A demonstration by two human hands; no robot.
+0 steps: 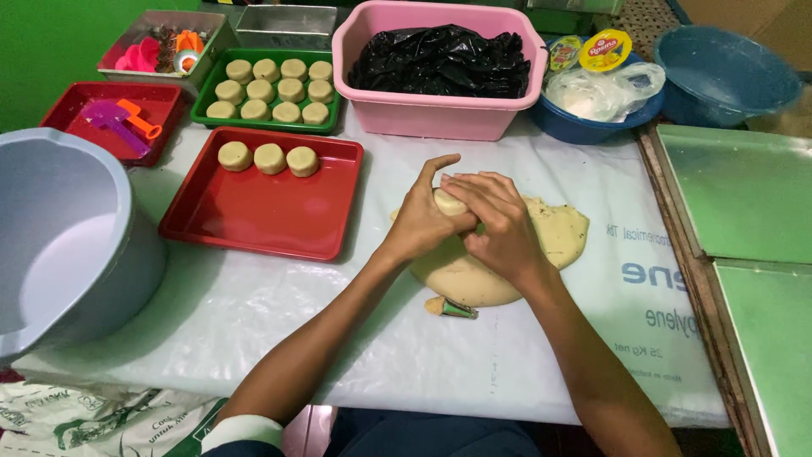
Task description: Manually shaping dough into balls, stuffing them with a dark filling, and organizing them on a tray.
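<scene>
Pale beige dough lump (447, 201), small and rounded, pinched between both hands just above the big flat slab of the same pale dough (541, 245) at the centre of the white plastic-covered table (254, 313). Left hand (423, 222) curled round the lump from 9 o'clock, thumb and forefinger up; right hand (499, 222) folded over it from 3 o'clock, fingers closed on the top. Soft and pliable by the look, light, probably a little greasy and quick to dent or crumble, so best cupped from both sides with flat fingers and gentle, even pressure, not nipped at one edge. Small dough-tipped green cone-shaped piece (452, 308) lying at 6 o'clock from the slab, just beside its rim. Red rectangular plastic tray (254, 220) at 9 o'clock, carrying three round dough pucks (269, 158) along its far edge, firm enough to hold shape. Green tray of finished pucks (271, 91) at 11 o'clock; pink plastic tub with black plastic sheeting (440, 72) at 12 o'clock; grey plastic basin (68, 245) far off at 9 o'clock.
</scene>
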